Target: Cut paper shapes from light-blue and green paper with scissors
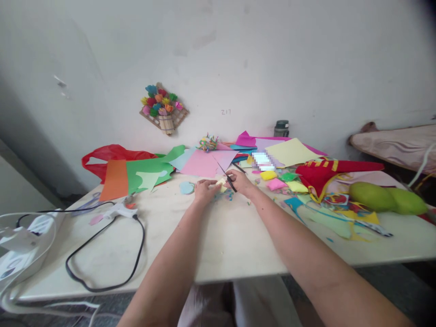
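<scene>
My left hand (205,190) is closed on a small piece of pale yellow paper (223,182) above the table, at the middle of the head view. My right hand (240,182) grips a pair of scissors (231,182), its fingers wrapped round the handles. The blades point up and to the left, beside the yellow piece; whether they touch it I cannot tell. Just left of my left hand lies a light blue paper cutout (186,187). Small blue and green scraps (230,195) are scattered under my hands. Pink paper (206,163) lies beyond them.
Green (146,170) and orange (113,180) sheets lie at left, near a glue gun (124,210) with a looped black cord. A power strip (34,245) sits at the left edge. On the right are bright clay packets (275,184), red cloth (316,177) and green fruit (371,195).
</scene>
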Tool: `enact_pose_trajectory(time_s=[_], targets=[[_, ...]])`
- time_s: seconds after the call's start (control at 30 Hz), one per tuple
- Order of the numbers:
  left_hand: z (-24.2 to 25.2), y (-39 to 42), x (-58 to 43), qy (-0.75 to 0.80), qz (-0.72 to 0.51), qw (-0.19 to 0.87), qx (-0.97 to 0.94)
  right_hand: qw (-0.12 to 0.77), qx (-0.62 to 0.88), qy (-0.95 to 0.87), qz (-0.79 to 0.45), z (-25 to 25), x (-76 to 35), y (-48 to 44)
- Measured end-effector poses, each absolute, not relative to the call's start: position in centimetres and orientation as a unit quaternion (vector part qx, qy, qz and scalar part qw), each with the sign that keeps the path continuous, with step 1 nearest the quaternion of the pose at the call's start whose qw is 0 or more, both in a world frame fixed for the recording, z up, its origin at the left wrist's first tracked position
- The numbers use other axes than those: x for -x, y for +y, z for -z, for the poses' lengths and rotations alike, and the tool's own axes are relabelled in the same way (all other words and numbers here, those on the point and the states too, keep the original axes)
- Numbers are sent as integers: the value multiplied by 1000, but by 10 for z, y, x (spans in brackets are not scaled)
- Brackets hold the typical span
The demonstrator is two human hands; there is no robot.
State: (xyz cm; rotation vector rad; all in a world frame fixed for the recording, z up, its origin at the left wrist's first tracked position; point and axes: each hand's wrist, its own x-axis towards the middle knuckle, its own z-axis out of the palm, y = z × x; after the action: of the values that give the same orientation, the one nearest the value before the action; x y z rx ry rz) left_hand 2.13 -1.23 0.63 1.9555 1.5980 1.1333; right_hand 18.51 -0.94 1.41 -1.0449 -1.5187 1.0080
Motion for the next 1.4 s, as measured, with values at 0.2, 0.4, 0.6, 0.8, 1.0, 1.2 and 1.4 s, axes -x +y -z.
enact_pose_trajectory(time_s=[0.2, 0.4, 0.6, 0.8, 1.0, 1.2, 1.4], targets=[[-2, -10, -21, 488, -496, 300, -653, 502, 411, -601, -467, -21, -182, -18], [2, -9, -21, 476, -517, 366, -610, 539, 421, -564, -462, -22, -180, -17], [4, -9, -22, 460, -485, 402, -626, 561, 414, -552, -457, -23, -178, -16], [3, -9, -24, 415, -521, 435, -605, 565, 410, -550, -458, -22, -175, -15], [6, -9, -24, 413, -518, 437, -608, 575, 413, -551, -443, -19, -172, -13], [5, -11, -23, 397, -541, 452, -588, 579, 413, -555, -432, -19, -170, -12], [-3, -18, -25, 401, -558, 496, -531, 567, 417, -555, -443, -21, -169, -16]])
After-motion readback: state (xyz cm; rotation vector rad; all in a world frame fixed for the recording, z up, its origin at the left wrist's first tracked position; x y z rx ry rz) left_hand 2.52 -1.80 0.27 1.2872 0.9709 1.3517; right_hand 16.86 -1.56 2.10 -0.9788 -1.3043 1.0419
